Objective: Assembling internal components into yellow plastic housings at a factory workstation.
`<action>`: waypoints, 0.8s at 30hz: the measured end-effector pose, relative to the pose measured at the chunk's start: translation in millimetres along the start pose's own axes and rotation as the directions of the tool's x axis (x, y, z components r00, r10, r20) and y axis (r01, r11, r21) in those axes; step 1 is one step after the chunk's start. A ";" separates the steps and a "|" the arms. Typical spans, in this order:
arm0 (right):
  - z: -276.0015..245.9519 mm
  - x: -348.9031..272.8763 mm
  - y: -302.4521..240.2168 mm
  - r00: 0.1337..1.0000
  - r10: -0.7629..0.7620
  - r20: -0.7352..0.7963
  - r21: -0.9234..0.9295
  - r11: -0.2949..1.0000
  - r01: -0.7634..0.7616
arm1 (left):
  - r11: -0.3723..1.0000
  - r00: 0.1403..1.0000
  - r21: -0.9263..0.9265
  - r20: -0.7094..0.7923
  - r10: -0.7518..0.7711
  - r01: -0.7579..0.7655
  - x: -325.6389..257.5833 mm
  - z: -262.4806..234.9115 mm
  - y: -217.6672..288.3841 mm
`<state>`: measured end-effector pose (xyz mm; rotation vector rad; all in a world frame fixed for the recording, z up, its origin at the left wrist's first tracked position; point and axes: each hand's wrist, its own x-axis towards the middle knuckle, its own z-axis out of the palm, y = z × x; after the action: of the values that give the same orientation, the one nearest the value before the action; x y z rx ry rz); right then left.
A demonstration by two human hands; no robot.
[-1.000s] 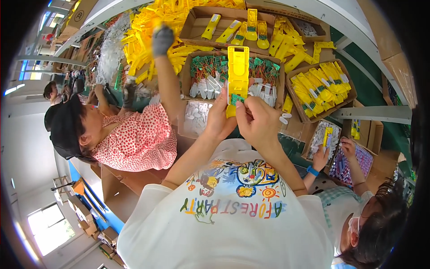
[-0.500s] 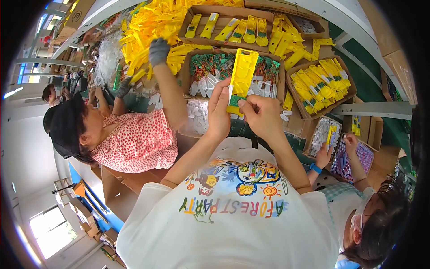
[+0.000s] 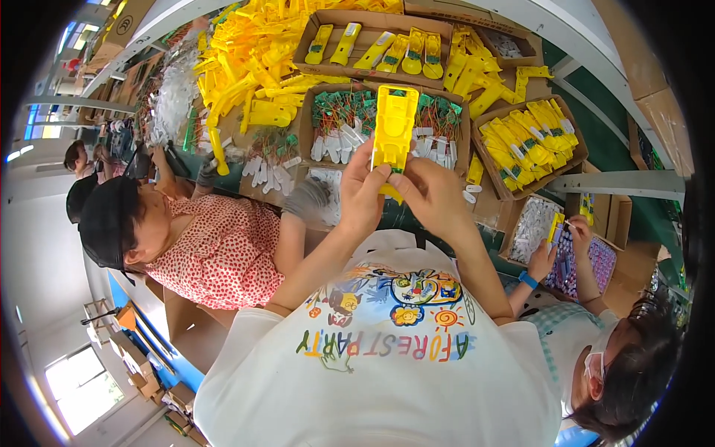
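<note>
My left hand (image 3: 362, 192) grips the lower left side of a long yellow plastic housing (image 3: 395, 123), its thumb at the lower end. The housing stands nearly upright in the view, its ribbed hollow inside showing. My right hand (image 3: 438, 195) closes on its lower right edge, with the thumb beside a small green circuit board (image 3: 395, 169) partly hidden in there. Just beyond my hands is a cardboard box (image 3: 307, 123) of green circuit boards (image 3: 339, 104) with red wires and white plastic pieces (image 3: 339, 143).
Yellow housings heap (image 3: 261, 52) at the far left. Two boxes of housings with boards, one at the back (image 3: 372, 76) and one at the right (image 3: 514, 195), flank the work. Co-workers sit close on both sides; the left one's gloved hand (image 3: 307, 200) is near my left forearm.
The housing has turned more upright and shifted slightly left, and my right fingers have closed in around its lower end. The left co-worker's gloved hand came down from the yellow heap toward my forearm.
</note>
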<state>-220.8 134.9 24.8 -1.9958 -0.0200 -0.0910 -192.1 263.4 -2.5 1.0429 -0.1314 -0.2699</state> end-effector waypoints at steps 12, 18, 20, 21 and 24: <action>19.4 3.3 31.5 0.998 -0.061 0.013 0.230 0.972 0.056 | 0.995 0.989 0.070 0.120 -0.085 0.077 3.0 -18.8 -7.9; -1.9 9.8 72.2 0.848 0.063 0.527 0.339 0.899 -0.278 | 0.978 0.965 -0.125 -0.179 -0.190 0.170 17.8 -21.6 -25.7; -16.2 6.6 67.8 0.846 0.004 0.533 0.599 0.705 -0.381 | 0.981 0.972 -0.088 -0.151 -0.183 0.171 22.4 -30.4 -17.8; -24.2 6.0 65.0 0.849 -0.048 0.526 0.780 0.426 -0.459 | 0.983 0.976 -0.050 -0.125 -0.179 0.174 23.9 -32.1 -15.4; -46.2 10.0 50.4 0.871 -0.076 0.485 0.805 0.427 -0.411 | 0.983 0.969 0.060 -0.188 -0.161 0.175 27.9 -39.3 -12.8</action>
<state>-210.6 71.8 -1.3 -0.8494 -0.1374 0.4665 -158.1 282.2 -33.7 1.1510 0.1140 -0.3233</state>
